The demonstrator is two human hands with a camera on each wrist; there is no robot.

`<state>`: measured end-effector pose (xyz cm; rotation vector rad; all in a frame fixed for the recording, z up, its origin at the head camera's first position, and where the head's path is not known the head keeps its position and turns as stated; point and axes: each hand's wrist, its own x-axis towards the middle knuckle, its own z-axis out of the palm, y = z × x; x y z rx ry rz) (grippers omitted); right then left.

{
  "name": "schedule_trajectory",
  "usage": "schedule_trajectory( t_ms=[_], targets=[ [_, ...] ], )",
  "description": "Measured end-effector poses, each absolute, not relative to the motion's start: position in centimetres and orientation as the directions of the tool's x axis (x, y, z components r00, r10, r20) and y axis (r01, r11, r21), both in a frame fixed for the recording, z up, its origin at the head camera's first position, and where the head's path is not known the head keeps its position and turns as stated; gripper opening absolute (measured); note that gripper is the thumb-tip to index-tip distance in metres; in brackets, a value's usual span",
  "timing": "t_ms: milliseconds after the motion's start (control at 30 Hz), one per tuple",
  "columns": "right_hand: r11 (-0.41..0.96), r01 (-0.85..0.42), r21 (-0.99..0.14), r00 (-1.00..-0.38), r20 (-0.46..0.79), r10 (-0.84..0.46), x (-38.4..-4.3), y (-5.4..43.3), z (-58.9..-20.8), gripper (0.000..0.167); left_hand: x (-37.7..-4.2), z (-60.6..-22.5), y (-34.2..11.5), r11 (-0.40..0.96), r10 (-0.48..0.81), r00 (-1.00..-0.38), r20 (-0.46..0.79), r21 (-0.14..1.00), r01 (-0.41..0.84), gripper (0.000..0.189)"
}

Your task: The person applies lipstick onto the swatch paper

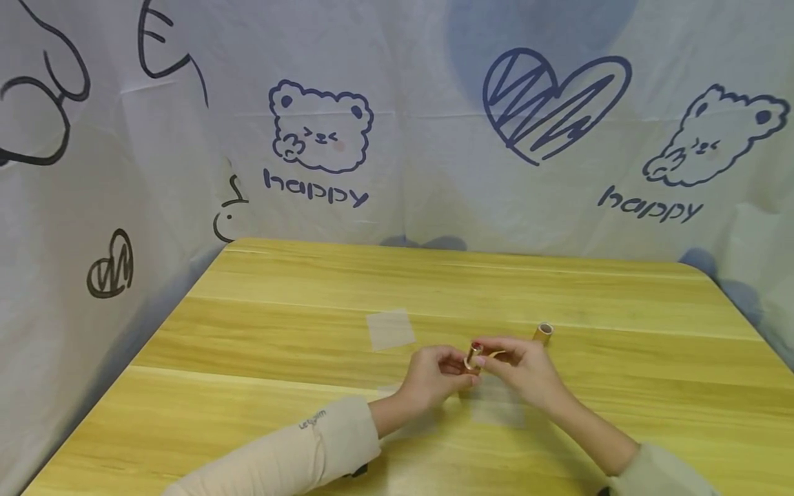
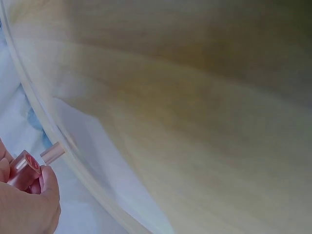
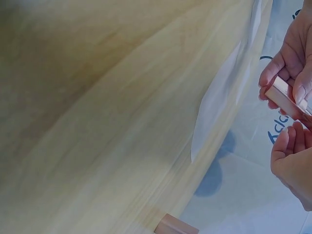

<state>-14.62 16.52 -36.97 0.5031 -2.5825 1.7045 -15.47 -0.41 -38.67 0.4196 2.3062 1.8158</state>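
Observation:
A rose-gold lipstick tube (image 1: 473,358) is held upright between both hands over the table, with a small red spot at its top. My left hand (image 1: 428,375) grips the tube's lower part, thumb and fingers curled round it. My right hand (image 1: 524,368) pinches its upper part, index finger at the top and thumb on the side. The left wrist view shows the shiny lipstick tube (image 2: 24,170) among the fingers. Just beyond the right hand stands the hollow lipstick cap (image 1: 543,333), its open end up.
A pale square sheet (image 1: 391,329) lies on the wooden table (image 1: 279,331) ahead of the left hand. Another pale square (image 1: 498,408) is beneath the hands, and a third (image 1: 412,424) is partly covered by the left forearm. A printed cloth (image 1: 428,138) hangs behind the table.

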Motion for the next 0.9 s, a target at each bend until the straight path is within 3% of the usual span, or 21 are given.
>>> schedule_trajectory(
  t_ms=[433, 900],
  targets=[
    [0.366, -0.261, -0.893, -0.948, 0.165, -0.273, -14.5, 16.5, -36.9, 0.027, -15.4, -38.7, -0.6, 0.196, 0.378, -0.925, 0.045, 0.972, 0.127, 0.023],
    [0.316, -0.312, -0.896, -0.908, 0.183, -0.377, -15.0, 16.9, -35.8, 0.026, -16.8, -39.2, -1.9, 0.243, 0.582, -0.813, 0.013, 0.951, 0.189, 0.026]
  ],
)
